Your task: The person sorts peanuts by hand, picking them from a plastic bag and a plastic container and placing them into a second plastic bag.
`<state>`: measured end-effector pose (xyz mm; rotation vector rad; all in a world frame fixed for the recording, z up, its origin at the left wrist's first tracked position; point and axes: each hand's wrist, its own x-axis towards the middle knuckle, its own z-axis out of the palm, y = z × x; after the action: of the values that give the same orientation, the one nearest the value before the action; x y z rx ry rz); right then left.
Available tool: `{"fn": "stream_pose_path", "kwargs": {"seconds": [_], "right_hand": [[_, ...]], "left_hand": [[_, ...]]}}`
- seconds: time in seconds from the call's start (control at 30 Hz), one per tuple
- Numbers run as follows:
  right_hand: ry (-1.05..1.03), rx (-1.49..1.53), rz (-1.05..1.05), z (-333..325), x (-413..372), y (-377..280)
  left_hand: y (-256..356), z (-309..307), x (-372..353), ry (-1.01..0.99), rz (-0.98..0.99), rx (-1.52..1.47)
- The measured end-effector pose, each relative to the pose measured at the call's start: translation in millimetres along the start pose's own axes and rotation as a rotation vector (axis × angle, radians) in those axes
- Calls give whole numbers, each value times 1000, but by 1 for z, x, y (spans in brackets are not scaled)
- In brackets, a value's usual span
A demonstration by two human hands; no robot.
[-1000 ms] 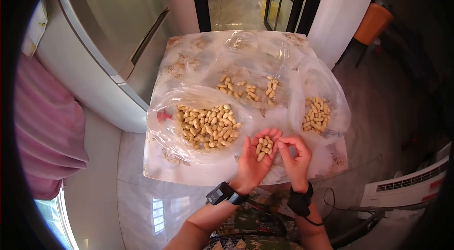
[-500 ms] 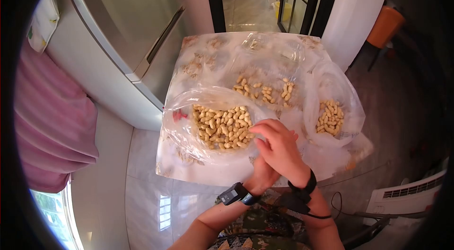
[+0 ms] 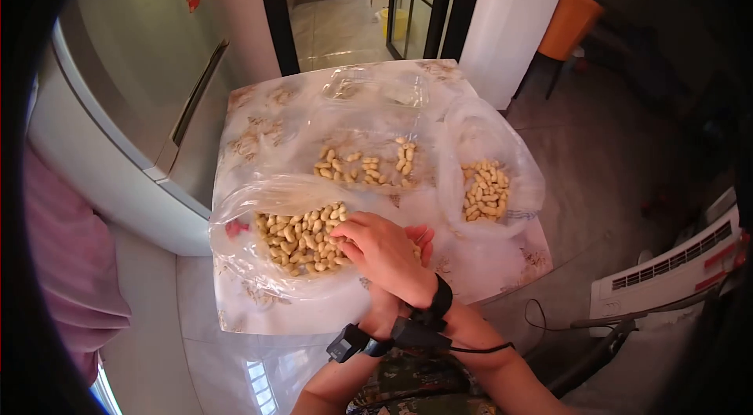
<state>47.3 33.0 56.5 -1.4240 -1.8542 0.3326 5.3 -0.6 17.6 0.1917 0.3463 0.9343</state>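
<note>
While laid across the left hand (image 3: 423, 238) at 6 o'clock on the bench (image 3: 490, 274), right hand (image 3: 384, 254) with fingers curled down onto the peanuts (image 3: 302, 238) in the clear bag (image 3: 235, 262) at 9 o'clock — contents of grip not discernible. Left hand mostly covered, fingertips only showing — state not discernible. Further off: loose pile (image 3: 362, 165) at 12 o'clock, second bag (image 3: 488, 189) at 2 o'clock.

The right hand (image 3: 383, 249) and left hand (image 3: 422, 239) are left bare. A black band (image 3: 438, 303) is worn on the right wrist, with a boxy module (image 3: 413, 333) attached, from which a thin black cable (image 3: 482, 349) is led. A second black unit (image 3: 345, 344) is strapped to the left wrist. Below, a green-and-brown patterned garment (image 3: 408, 384) is worn.
</note>
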Motion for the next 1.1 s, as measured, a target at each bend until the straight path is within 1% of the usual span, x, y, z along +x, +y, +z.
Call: {"fn": "stream_pose_path", "kwargs": {"seconds": [0.03, 0.07, 0.13, 0.17, 0.2, 0.23, 0.3, 0.33, 0.4, 0.43, 0.47, 0.53, 0.57, 0.63, 0.67, 0.73, 0.8, 0.87, 0.9, 1.03, 1.1], "right_hand": [[109, 41, -23, -10, -2, -6], [214, 85, -47, -21, -5, -13], [287, 177, 62, -52, -19, -17], [341, 204, 107, -66, -27, -14], [416, 142, 82, -83, -32, -9], [463, -15, 38, -96, -38, 5], [553, -21, 173, -117, -49, 19], [553, -26, 179, -125, -53, 26], [571, -86, 287, -134, -58, 45], [565, -241, 220, -136, -62, 57], [566, -238, 214, -135, -62, 57], [647, -194, 211, -130, -64, 51], [637, -181, 211, -124, -66, 47], [562, -28, 142, -106, -72, 37], [555, -13, 145, -96, -74, 32], [396, 91, 109, -79, -77, 21], [363, 119, 76, -62, -81, 25], [278, 232, 119, -54, -84, 25], [237, 187, 71, -54, -84, 26], [203, 197, 110, -51, -86, 27], [213, 264, 154, -49, -89, 34]], "left_hand": [[1, 4, -3, 6, 51, -11], [-1, -2, -3, 3, 51, -11], [-5, -17, -4, -8, 85, 14], [-1, -17, -6, -85, 36, -56], [-1, -18, -6, -84, 37, -57], [-1, -17, -3, -107, 47, -72], [-2, -16, 0, -131, 53, -76], [-3, -16, -1, -129, 47, -79], [-2, -16, -1, -126, 40, -77], [-3, -16, -1, -126, 41, -74], [-2, -16, 0, -137, 42, -85], [-1, -16, 0, -139, 57, -96], [-1, -16, 0, -147, 55, -105], [-1, -17, -2, -134, 58, -110], [-1, -16, 0, -161, 56, -105], [0, -17, 0, -180, 61, -93], [0, -18, -1, -187, 61, -75], [0, -19, -1, -187, 66, -63], [-1, -19, -1, -192, 65, -54], [0, -18, -2, -174, 62, -25], [0, -17, -2, -186, 74, -7]]}}
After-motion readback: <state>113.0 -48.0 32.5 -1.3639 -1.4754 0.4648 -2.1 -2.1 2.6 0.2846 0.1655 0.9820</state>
